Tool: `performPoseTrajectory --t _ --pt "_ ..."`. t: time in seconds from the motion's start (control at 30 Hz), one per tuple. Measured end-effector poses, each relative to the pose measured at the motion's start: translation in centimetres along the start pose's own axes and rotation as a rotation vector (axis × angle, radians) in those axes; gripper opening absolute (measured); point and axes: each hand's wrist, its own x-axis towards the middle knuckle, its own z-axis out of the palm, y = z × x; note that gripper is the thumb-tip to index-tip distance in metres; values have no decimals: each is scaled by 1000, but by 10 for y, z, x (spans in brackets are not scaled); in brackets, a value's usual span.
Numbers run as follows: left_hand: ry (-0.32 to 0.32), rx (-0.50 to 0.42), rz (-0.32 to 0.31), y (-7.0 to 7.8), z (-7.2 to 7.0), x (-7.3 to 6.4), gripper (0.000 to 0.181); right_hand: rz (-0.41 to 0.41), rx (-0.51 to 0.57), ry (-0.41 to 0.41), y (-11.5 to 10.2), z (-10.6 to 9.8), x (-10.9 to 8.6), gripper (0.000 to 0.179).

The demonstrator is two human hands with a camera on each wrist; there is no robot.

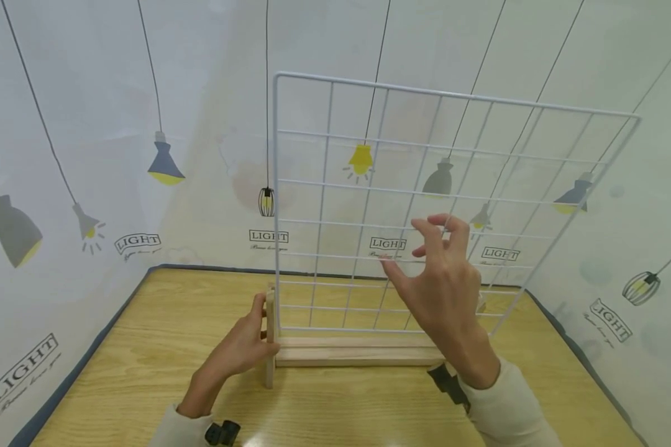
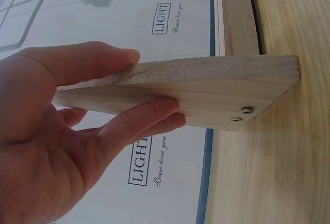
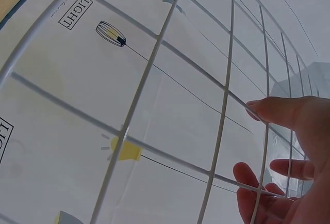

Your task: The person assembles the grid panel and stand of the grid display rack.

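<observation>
The pale wire grid is held upright by the wooden bar, its left edge just beside the side board; whether its bottom wire touches wood I cannot tell. It should be light and stiff, though the smooth wires may slip or twist, so a hold at a crossing or on the thicker rim seems surest. The right hand has thumb and fingers curled on the grid's wires. The left hand pinches the side board (two screw heads show near one end), which looks sturdy enough for a firm grip. Beyond are the table and a lamp-printed wall
</observation>
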Motion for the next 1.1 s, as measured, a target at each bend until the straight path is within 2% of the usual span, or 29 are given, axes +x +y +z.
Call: performPoseTrajectory --t 0.53,1.1 --pt "14 -3 17 -2 5 0 80 -12 -11 -13 2 -5 8 63" --pt "15 10 11 2 1 2 75 -10 29 23 2 -1 22 60"
